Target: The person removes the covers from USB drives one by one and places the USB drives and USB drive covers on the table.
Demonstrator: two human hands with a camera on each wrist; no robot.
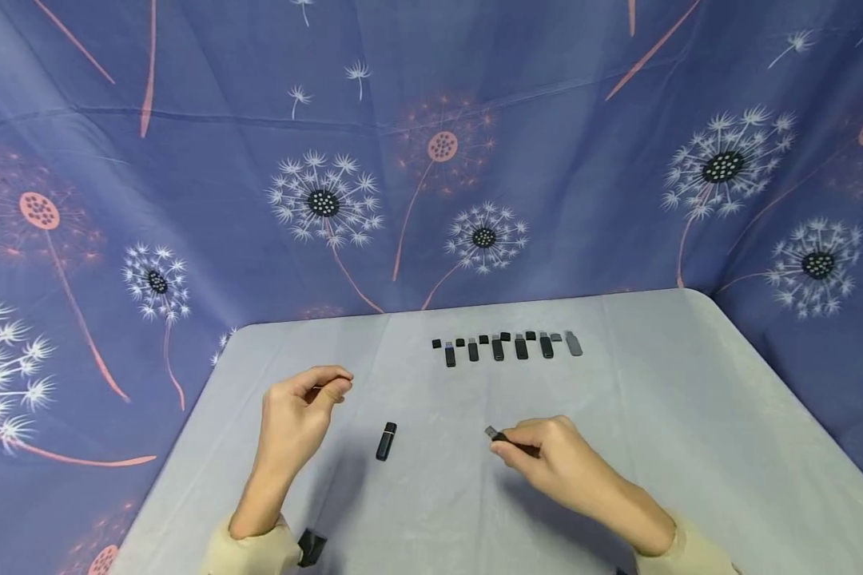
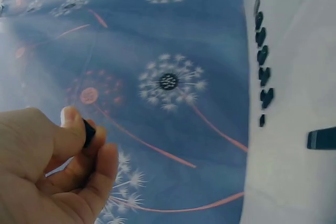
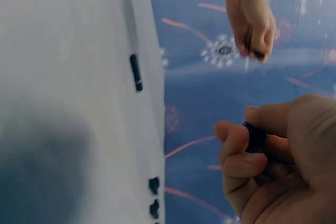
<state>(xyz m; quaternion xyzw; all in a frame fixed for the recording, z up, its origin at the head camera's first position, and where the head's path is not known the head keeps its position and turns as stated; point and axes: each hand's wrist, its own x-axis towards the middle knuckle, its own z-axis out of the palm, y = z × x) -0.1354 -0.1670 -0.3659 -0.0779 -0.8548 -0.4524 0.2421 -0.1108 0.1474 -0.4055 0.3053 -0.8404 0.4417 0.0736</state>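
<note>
My left hand (image 1: 295, 419) is raised above the table's left side and pinches a small black cap (image 2: 89, 133) between thumb and fingers. Over the table's right half, my right hand (image 1: 561, 461) grips a black USB flash drive (image 1: 492, 433) with its metal plug bare and pointing left. Most of that drive's body is hidden by the fingers. Between the two hands a dark USB flash drive (image 1: 386, 442) lies on the cloth with its cap on.
Several uncapped flash drives (image 1: 498, 349) form a row toward the back of the table (image 1: 662, 415), with small caps (image 1: 483, 339) beside their plugs. The rightmost drive (image 1: 574, 344) is grey. A patterned blue cloth (image 1: 417, 64) hangs behind. Beside the left sleeve is a black object (image 1: 312, 548).
</note>
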